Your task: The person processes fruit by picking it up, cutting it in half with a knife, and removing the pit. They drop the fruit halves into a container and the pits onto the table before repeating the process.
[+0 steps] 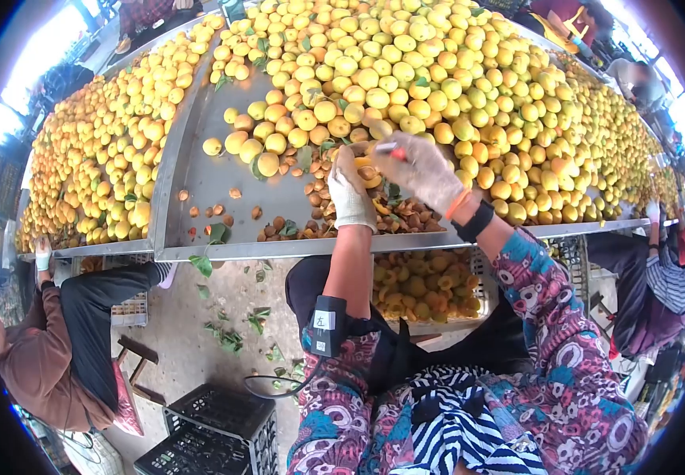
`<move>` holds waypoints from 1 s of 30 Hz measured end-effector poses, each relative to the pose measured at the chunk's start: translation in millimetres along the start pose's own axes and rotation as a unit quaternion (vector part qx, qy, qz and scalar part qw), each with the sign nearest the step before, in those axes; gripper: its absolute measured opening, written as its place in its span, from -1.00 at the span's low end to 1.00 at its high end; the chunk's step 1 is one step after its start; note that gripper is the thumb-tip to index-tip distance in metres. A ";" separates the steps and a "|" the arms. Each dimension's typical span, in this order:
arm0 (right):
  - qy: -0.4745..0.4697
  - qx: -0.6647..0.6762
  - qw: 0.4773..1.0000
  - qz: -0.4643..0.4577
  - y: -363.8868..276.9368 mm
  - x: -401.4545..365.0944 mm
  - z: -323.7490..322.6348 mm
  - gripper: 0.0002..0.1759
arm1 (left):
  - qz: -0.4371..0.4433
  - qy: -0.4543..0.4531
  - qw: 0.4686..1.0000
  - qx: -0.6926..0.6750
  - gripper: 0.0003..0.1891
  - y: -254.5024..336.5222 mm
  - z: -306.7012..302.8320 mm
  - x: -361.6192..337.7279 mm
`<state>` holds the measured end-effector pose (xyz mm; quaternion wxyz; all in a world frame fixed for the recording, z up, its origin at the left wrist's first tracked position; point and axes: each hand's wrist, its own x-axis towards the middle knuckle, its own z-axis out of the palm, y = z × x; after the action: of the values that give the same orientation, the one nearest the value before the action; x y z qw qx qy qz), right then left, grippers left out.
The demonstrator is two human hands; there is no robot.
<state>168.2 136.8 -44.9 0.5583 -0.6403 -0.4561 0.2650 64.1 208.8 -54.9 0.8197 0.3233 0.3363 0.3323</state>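
My left hand (350, 196), in a pale glove, is closed on an apricot (369, 172) that looks cut, with its orange flesh showing. Close beside it, my right hand (423, 171), also gloved, grips a small red-handled knife (396, 153); its blade is hard to make out. Both hands are above the metal table (224, 186), at the front of a large heap of yellow apricots (390, 75). Brown pits (319, 229) and leaf bits lie under and around my hands, near the table's front edge.
Below the table edge stands a crate of apricots (426, 285). Black crates (220, 423) are on the floor at lower left, near scattered leaves (232, 336). A metal divider (176, 150) separates another apricot heap. People sit at left (49, 356) and right (659, 285).
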 end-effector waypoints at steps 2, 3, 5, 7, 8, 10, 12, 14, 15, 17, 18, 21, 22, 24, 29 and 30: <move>-0.010 -0.165 0.986 -0.035 -14.4 -18.2 1.5 -0.71 | 0.092 -0.015 0.996 0.009 -0.62 -4.7 0.1 -3.3; -0.003 -0.233 0.971 -0.057 -24.5 -25.0 3.1 -0.69 | 0.164 -0.027 0.984 0.058 -0.62 -18.2 -7.1 5.0; 0.011 -0.317 0.945 -0.085 -24.9 -34.9 8.3 -0.65 | 0.228 -0.034 0.966 0.120 -0.62 -25.0 -10.6 8.7; 0.096 0.097 0.984 0.116 -20.8 -28.3 21.4 -0.68 | 0.230 -0.027 0.965 0.124 -0.61 -26.6 -8.4 5.0; 0.131 0.302 0.921 0.209 -21.0 -26.4 24.9 -0.70 | 0.200 -0.019 0.975 0.099 -0.61 -24.9 -5.0 -0.7; 0.079 0.099 0.976 0.177 -48.1 -39.9 11.8 -0.75 | 0.197 -0.019 0.974 0.109 -0.61 -26.8 -6.8 -0.7; 0.125 0.234 0.931 0.252 -56.8 -46.4 6.9 -0.75 | 0.229 -0.026 0.958 0.171 -0.62 -36.7 -20.5 9.1; 0.135 0.265 0.930 0.216 -57.8 -52.1 -3.8 -0.72 | 0.012 0.023 0.998 -0.061 -0.70 0.8 -8.3 -16.9; 0.119 0.265 0.934 0.209 -55.2 -55.1 -14.4 -0.71 | 0.024 0.016 0.998 -0.060 -0.69 6.2 -10.2 -19.8; 0.115 0.209 0.948 0.212 -51.5 -58.0 -27.2 -0.68 | 0.032 0.006 0.997 -0.066 -0.69 11.7 -13.6 -26.4; 0.116 0.196 0.949 0.217 -50.7 -60.2 -29.9 -0.67 | 0.028 0.003 0.997 -0.073 -0.68 13.8 -13.7 -28.7; 0.115 0.154 0.953 0.235 -51.5 -66.7 -33.5 -0.68 | 0.084 -0.009 0.996 -0.028 -0.68 9.4 -18.9 -28.9; 0.114 0.166 0.950 0.237 -50.5 -68.8 -35.9 -0.68 | 0.092 -0.005 0.995 -0.027 -0.67 7.5 -20.4 -29.7; 0.115 0.191 0.945 0.241 -49.8 -72.8 -40.3 -0.69 | 0.098 -0.011 0.995 -0.027 -0.66 6.2 -24.5 -31.9; 0.094 0.123 0.945 0.288 -55.4 -83.5 -46.2 -0.67 | 0.285 -0.155 0.925 0.199 -0.65 1.4 -26.9 -47.8; 0.071 0.103 0.950 0.286 -50.3 -85.2 -49.0 -0.66 | 0.367 -0.220 0.852 0.303 -0.65 0.6 -24.8 -49.5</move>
<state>157.5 36.7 0.3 0.5532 -0.7000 -0.1830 0.4128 17.6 179.0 -51.8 0.5525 0.7198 0.0885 0.4109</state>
